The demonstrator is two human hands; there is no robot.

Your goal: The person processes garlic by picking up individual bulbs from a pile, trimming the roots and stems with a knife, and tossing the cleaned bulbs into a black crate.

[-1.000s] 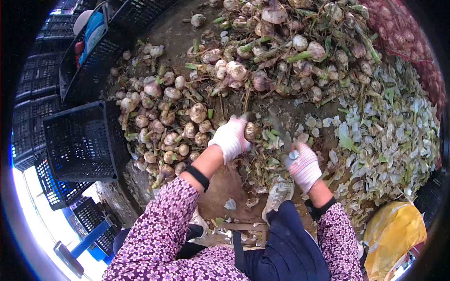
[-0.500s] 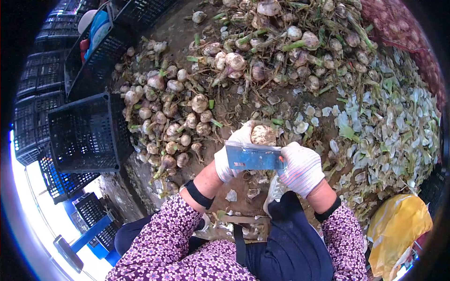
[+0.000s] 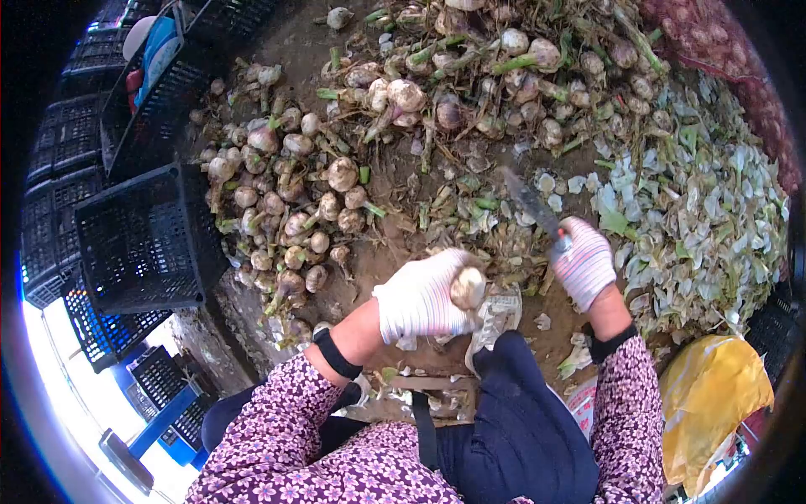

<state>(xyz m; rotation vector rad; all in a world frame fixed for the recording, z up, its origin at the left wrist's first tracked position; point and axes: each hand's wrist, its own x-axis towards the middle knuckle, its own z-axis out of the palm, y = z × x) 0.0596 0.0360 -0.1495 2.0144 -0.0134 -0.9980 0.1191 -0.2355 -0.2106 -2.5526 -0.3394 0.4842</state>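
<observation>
My left hand (image 3: pixel 424 296), in a white striped glove, is closed around a garlic bulb (image 3: pixel 468 288); the bulb's pale end shows past the fingers. My right hand (image 3: pixel 585 262), gloved alike, grips a knife (image 3: pixel 529 202) by its handle. The blade points up and to the left, away from the bulb, and is a little blurred. Left of my left hand lies a group of garlic bulbs (image 3: pixel 342 174), some with stalks. Below my right hand, scraps of skin lie on the ground.
A bigger heap of garlic with stalks (image 3: pixel 449 113) lies ahead. Peeled skins (image 3: pixel 705 227) cover the ground at right, near a red mesh sack (image 3: pixel 714 42). Black crates (image 3: pixel 138 239) stand at left. A yellow bag (image 3: pixel 714 395) sits at lower right.
The knife has swung away from the bulb, up and to the right, with my right hand. My left hand has turned and drawn closer to me, still holding the bulb.
</observation>
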